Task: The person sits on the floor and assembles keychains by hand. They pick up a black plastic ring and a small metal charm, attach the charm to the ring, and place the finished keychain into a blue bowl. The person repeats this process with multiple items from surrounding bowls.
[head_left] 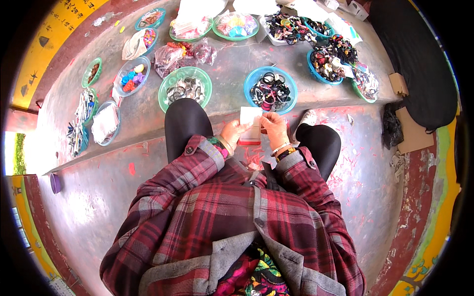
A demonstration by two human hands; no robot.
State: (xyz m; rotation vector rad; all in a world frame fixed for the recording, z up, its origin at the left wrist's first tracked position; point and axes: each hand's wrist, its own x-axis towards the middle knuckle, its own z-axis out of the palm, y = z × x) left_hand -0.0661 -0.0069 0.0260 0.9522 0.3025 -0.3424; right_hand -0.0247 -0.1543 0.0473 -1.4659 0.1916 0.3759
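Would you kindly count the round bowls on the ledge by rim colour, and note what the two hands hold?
Green bowls: 5
Blue bowls: 7
Total: 12; the far ones are partly hidden.
Left hand and right hand both grip one small white card.

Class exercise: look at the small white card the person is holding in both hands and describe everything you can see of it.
The white card is a small, flat rectangle, apparently thin paper or card, white on its upper part with a red strip along its lower edge. It is held roughly upright in front of the person's knees, above the grey step. The left hand pinches its left side and the right hand its right side. Nothing else touches it. A blue bowl of dark hair bands sits just beyond it. Any print is too small to tell.
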